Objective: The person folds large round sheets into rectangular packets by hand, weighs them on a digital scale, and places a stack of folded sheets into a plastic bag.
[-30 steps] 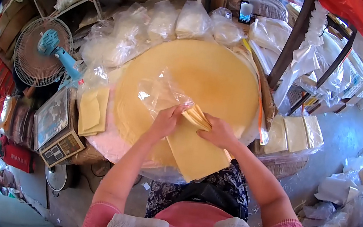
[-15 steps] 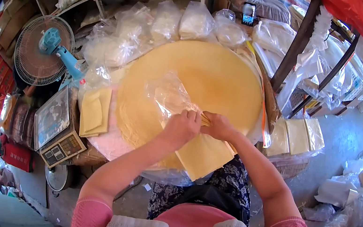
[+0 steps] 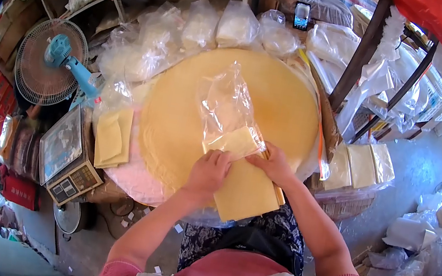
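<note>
A folded stack of thin yellow sheets (image 3: 248,193) slants toward my lap, its far end inside the mouth of a clear plastic bag (image 3: 228,101). The rest of the bag lies loose over a large round pile of yellow sheets (image 3: 292,100). My left hand (image 3: 210,171) is closed at the near left corner of the bag's mouth, beside the stack. On the other side, my right hand (image 3: 274,165) grips the stack's right edge, thumb on top. Its lower fingers are hidden beneath the sheets.
Left of the pile lie folded yellow sheets (image 3: 113,137), a digital scale (image 3: 71,155) and a blue fan (image 3: 56,54). Filled plastic bags (image 3: 237,25) line the back, near a phone (image 3: 301,16). At right are bagged sheets (image 3: 364,166) and a dark post (image 3: 361,56).
The stack's far end now shows flat inside the bag, which has spread out farther up the pile. My left hand has moved down and left; my right hand has moved slightly right and down.
</note>
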`<action>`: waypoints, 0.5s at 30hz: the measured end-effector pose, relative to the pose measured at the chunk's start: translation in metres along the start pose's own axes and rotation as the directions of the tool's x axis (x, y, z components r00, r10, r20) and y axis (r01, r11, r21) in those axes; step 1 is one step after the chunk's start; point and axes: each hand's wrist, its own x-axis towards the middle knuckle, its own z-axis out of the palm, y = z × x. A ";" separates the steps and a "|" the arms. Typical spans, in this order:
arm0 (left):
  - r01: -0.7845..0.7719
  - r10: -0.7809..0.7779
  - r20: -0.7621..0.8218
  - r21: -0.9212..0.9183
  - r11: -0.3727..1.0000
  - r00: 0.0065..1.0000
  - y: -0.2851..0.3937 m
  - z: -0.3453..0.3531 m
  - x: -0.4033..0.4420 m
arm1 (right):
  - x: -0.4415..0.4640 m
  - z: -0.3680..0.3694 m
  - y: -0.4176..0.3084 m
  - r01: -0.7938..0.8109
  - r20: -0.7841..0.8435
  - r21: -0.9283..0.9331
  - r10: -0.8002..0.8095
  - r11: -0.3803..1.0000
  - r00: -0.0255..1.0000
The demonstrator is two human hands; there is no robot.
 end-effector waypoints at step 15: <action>0.388 -0.430 0.476 -0.878 -0.280 0.767 -0.020 -0.006 0.009 | -0.003 0.006 -0.052 0.190 -0.079 0.136 -0.180 0.972 0.980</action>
